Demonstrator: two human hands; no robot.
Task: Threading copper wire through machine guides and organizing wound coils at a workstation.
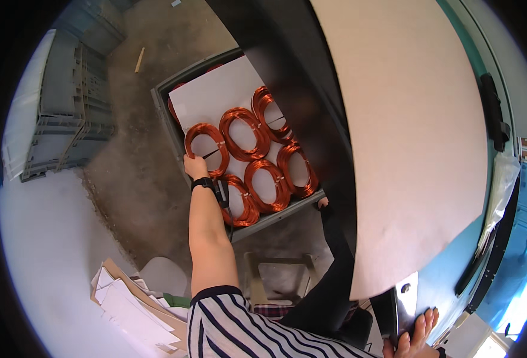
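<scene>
My left hand (196, 167) reaches over a grey crate (177, 140), its fingers closed on the near-left rim of an oval coil of copper wire (201, 127). That coil lies on a white sheet (215, 92) inside the crate. Beside it, several similar copper coils (227, 140) rest in two rows, banded with small pale ties. The black table edge hides part of the crate's right side. At the lower right, my right hand (415, 335) lies with its fingers stretched out by a metal plate (405, 298) at the table's near edge, holding nothing I can see.
A large beige board (418, 131) covers much of the table at right. Clear plastic bags (498, 200) lie past it. Stacked grey crates (66, 101) stand at left. A cardboard box of papers (135, 310) and a stool (278, 262) are near me.
</scene>
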